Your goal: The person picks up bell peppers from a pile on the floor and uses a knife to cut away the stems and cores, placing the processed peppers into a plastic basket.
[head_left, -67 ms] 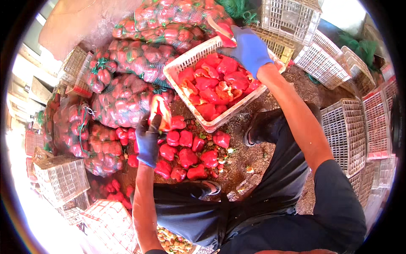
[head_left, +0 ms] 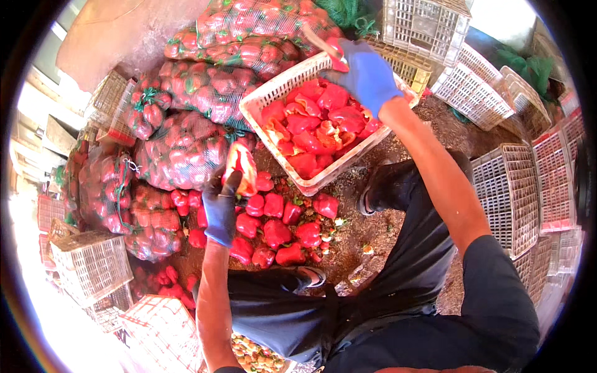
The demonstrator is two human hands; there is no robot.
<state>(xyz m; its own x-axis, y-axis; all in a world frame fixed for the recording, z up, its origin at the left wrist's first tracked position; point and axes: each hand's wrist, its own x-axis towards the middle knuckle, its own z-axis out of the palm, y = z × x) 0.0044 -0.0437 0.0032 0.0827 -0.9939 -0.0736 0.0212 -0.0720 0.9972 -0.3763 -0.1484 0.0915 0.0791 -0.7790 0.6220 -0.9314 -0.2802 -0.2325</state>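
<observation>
My left hand [head_left: 220,208], in a blue and dark glove, is closed on a cut-open red bell pepper [head_left: 241,166], its pale inside showing. My right hand [head_left: 365,73], in a blue glove, is over the far rim of a white plastic crate [head_left: 256,113]. Its fingers are closed on a piece of red pepper [head_left: 339,55] and a thin, slightly curved strip [head_left: 318,40] that looks like a knife, partly hidden by the hand. Cut red pepper pieces [head_left: 313,127] lie in the crate. Whole red peppers [head_left: 277,232] rest on the ground below my left hand.
Mesh sacks of red peppers [head_left: 180,149] are piled left and behind. White plastic crates [head_left: 507,193] stand along the right, with more crates [head_left: 90,264] at the left. A container of pepper cores [head_left: 255,355] is by my left leg. Scraps litter the ground.
My left hand has shifted slightly to the right with the cut pepper. The right hand has tilted a little, and less of the pepper piece in it shows.
</observation>
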